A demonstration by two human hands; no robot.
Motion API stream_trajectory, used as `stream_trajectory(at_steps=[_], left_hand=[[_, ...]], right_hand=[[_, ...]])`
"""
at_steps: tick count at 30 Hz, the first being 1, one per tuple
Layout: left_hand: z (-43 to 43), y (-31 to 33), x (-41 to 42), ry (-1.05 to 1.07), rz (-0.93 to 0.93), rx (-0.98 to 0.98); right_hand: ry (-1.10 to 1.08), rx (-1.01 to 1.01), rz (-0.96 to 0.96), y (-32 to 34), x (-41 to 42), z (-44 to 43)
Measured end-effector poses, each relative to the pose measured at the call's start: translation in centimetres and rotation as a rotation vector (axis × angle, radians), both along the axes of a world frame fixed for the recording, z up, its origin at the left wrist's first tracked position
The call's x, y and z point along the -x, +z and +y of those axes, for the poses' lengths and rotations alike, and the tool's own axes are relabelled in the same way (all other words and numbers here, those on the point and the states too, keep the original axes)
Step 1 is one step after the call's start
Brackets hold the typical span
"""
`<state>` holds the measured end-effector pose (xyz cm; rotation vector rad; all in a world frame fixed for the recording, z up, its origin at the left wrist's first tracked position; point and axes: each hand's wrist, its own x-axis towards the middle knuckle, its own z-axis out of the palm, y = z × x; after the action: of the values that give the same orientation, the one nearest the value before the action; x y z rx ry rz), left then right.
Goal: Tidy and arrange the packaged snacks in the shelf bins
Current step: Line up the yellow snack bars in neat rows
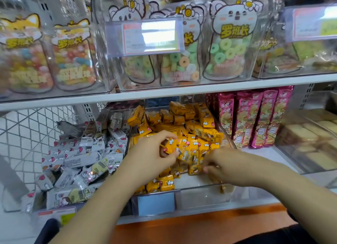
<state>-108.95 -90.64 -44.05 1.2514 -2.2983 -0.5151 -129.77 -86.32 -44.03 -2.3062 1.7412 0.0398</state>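
Two bare forearms reach in over the shelf edge into the middle clear bin (200, 198) on the lower shelf. The left hand (155, 152) has its thumb and curled fingers pinched on one yellow packet (172, 145) at the top of the heap. The right hand (224, 167) is smeared by motion, with its fingers turned down among the packets near the bin's front right. Whether it grips anything, I cannot tell.

The yellow snack packets (191, 127) lie jumbled at all angles, banked high toward the back, with bare floor showing at the front. I'd say the sorting of this bin is mid-way: the heap is being picked through, not yet lined up. The next move likely calls for laying the pinched packet flat, facing front, and filling the bare front strip without spilling over the side wall.

Just left, a bin of white-and-grey packets (82, 152) is equally untidy. To the right stand pink long packs (255, 119) upright, then pale biscuits (306, 134). Above are gummy-ring bags (228, 48) behind a price label (153, 36).
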Motion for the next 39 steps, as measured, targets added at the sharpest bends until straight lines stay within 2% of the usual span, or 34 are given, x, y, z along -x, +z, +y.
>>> stream_trajectory(at_steps=[2, 4, 7, 10, 16, 19, 23, 25, 29, 34, 36, 39], left_hand=[[-0.2, -0.7, 0.1, 0.021, -0.152, 0.046], [-0.4, -1.1, 0.1, 0.044, -0.215, 0.057], [-0.9, -1.6, -0.3, 0.046, -0.201, 0.023], [-1.0, -1.8, -0.6, 0.032, -0.186, 0.021], [-0.8, -1.8, -0.7, 0.014, -0.200, 0.026], [-0.8, -1.8, -0.6, 0.012, -0.199, 0.037], [-1.0, -1.8, -0.6, 0.017, -0.214, 0.035], [-0.9, -1.7, -0.4, 0.020, -0.238, 0.059], [-0.9, -1.7, 0.2, 0.014, -0.251, 0.067], [-1.1, -2.0, 1.0, 0.002, -0.261, 0.089], [-1.3, -2.1, 1.5, -0.001, -0.323, 0.156], [-1.7, -2.3, 2.1, -0.012, -0.424, 0.227]], right_hand=[[0.022, -0.138, 0.109, -1.0, -1.1, -0.7], [0.018, -0.250, 0.182, -1.7, -1.9, -1.6], [-0.016, -0.333, 0.247, -2.1, -2.6, -2.6], [0.042, -0.437, 0.314, -1.9, -3.0, -3.0], [0.041, -0.589, 0.137, -1.9, -3.1, -3.2], [0.001, -0.434, 0.050, -2.0, -2.0, -2.7], [0.001, -0.220, -0.226, -0.6, 0.0, -1.1], [0.038, -0.134, -0.245, -0.2, 0.6, -0.3], [0.029, -0.036, -0.306, -0.4, 1.4, 0.2], [-0.092, 0.092, -0.526, -0.3, 2.0, -0.1], [-0.134, 0.115, -0.547, -0.4, 1.6, 0.0], [-0.170, 0.208, -0.450, -0.6, 0.2, -0.1]])
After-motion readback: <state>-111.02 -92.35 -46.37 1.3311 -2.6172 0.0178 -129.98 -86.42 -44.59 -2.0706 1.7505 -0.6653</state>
